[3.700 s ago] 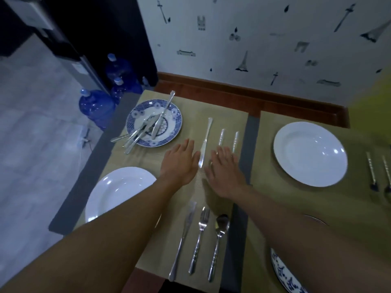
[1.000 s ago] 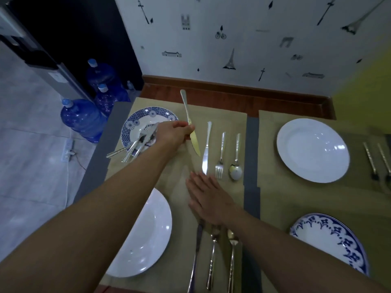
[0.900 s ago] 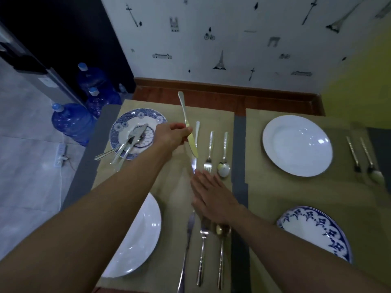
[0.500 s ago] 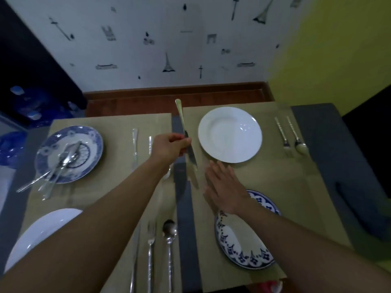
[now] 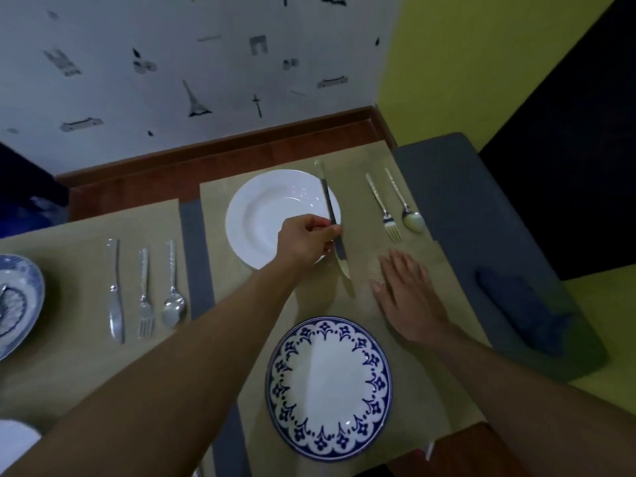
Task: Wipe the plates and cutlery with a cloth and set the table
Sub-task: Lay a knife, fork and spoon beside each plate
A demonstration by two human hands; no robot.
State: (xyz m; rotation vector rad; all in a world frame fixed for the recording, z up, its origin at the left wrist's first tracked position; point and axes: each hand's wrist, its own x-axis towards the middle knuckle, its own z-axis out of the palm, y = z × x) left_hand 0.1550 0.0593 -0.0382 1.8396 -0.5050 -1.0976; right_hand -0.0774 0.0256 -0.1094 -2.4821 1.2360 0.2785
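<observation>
My left hand (image 5: 304, 241) grips a table knife (image 5: 331, 215) by its middle, holding it just above the mat at the right rim of a white plate (image 5: 266, 215), blade end toward me. My right hand (image 5: 407, 294) lies flat and open on the tan placemat (image 5: 361, 304), to the right of the knife's tip. A fork (image 5: 382, 206) and a spoon (image 5: 406, 204) lie further right on the same mat. A blue-patterned plate (image 5: 328, 389) sits nearest me. A folded dark blue cloth (image 5: 516, 311) rests on the grey surface at right.
On the left placemat (image 5: 79, 297) lie a knife (image 5: 115, 290), a fork (image 5: 145, 292) and a spoon (image 5: 173, 285). A blue plate (image 5: 19, 304) is cut off at the left edge. The wall (image 5: 189, 63) stands behind the table; a grey runner (image 5: 194, 249) separates the mats.
My left hand has carried the knife from the left mat rightward, over to the right rim of the white plate. My right hand moved right as well, and my view swung to the right.
</observation>
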